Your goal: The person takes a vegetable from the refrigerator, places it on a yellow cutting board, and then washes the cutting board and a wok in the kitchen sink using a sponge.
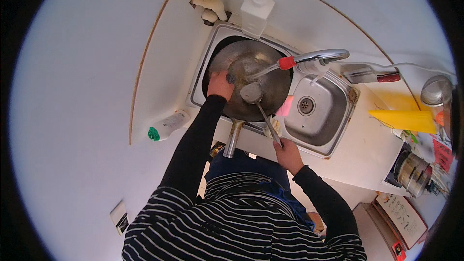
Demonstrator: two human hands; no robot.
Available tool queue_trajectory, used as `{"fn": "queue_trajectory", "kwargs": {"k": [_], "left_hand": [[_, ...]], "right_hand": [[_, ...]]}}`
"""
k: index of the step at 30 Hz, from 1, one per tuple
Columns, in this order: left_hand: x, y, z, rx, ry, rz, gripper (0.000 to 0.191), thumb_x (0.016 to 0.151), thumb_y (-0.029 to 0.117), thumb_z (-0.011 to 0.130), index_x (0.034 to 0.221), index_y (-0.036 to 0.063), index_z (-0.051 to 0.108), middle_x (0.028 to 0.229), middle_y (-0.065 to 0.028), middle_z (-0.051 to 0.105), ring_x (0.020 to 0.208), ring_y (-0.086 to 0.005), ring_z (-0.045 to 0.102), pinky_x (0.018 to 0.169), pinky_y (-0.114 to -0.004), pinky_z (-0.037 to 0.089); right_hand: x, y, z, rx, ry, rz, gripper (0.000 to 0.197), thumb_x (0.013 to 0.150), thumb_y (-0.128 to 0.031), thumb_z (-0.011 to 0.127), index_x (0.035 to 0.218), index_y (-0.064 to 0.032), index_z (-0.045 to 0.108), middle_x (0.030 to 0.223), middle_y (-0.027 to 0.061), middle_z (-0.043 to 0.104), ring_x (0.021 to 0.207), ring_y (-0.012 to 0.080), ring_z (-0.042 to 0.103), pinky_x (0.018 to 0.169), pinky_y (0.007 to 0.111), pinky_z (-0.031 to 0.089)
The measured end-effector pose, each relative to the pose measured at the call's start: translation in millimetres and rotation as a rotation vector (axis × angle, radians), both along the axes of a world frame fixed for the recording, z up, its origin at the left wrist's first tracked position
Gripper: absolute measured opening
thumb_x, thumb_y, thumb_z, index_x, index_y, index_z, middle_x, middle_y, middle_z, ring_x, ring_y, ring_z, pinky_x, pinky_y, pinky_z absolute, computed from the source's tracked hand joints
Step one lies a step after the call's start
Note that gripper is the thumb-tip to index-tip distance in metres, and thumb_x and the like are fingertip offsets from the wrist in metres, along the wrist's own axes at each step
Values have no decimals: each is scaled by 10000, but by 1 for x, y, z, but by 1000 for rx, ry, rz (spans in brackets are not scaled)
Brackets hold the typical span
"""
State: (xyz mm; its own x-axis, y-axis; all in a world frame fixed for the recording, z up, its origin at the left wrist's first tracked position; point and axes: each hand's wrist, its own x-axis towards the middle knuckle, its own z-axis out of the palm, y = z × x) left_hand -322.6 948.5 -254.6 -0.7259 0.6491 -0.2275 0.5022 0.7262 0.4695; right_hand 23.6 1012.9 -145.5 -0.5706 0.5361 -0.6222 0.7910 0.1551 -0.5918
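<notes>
A large metal wok [275,94] sits in the left sink basin, its tubular handle pointing towards me. Water runs into it from a curved chrome faucet [326,55] with a red tip. My left hand [220,86] is inside the wok at its left side, fingers bent down near a dark scrubber [230,77]; whether they grip it is hard to tell. In my right hand [288,155] is the handle of a metal ladle [251,92], whose bowl rests over the wok's inside. Some murky water lies in the wok's bottom.
Right of the wok is a smaller steel basin [322,123] with a drain. A pink cloth or sponge [285,106] lies between them. A white pump bottle [257,12] stands behind, a cleaver [366,75] at the back right, and a green-capped bottle [170,125] at the left.
</notes>
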Motion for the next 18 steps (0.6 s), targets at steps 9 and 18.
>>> {"fn": "queue_trajectory", "kwargs": {"k": [9, 18], "left_hand": [[1, 46, -72, -89, 101, -275, 396, 930, 148, 671, 1325, 123, 660, 1344, -236, 551, 1200, -437, 587, 1013, -506, 533], [38, 26, -79, 87, -344, -541, 386, 935, 198, 688, 1313, 122, 703, 1223, -199, 642, 1152, -416, 618, 1001, -491, 519]], "right_hand": [[17, 5, -22, 60, 191, -96, 316, 1013, -255, 634, 938, 53, 628, 716, 262, 608, 671, 449, 605, 628, 506, 447], [3, 13, -11, 145, 76, -33, 268, 1005, -223, 632, 967, 42, 642, 750, 294, 622, 730, 497, 634, 630, 534, 463]]}}
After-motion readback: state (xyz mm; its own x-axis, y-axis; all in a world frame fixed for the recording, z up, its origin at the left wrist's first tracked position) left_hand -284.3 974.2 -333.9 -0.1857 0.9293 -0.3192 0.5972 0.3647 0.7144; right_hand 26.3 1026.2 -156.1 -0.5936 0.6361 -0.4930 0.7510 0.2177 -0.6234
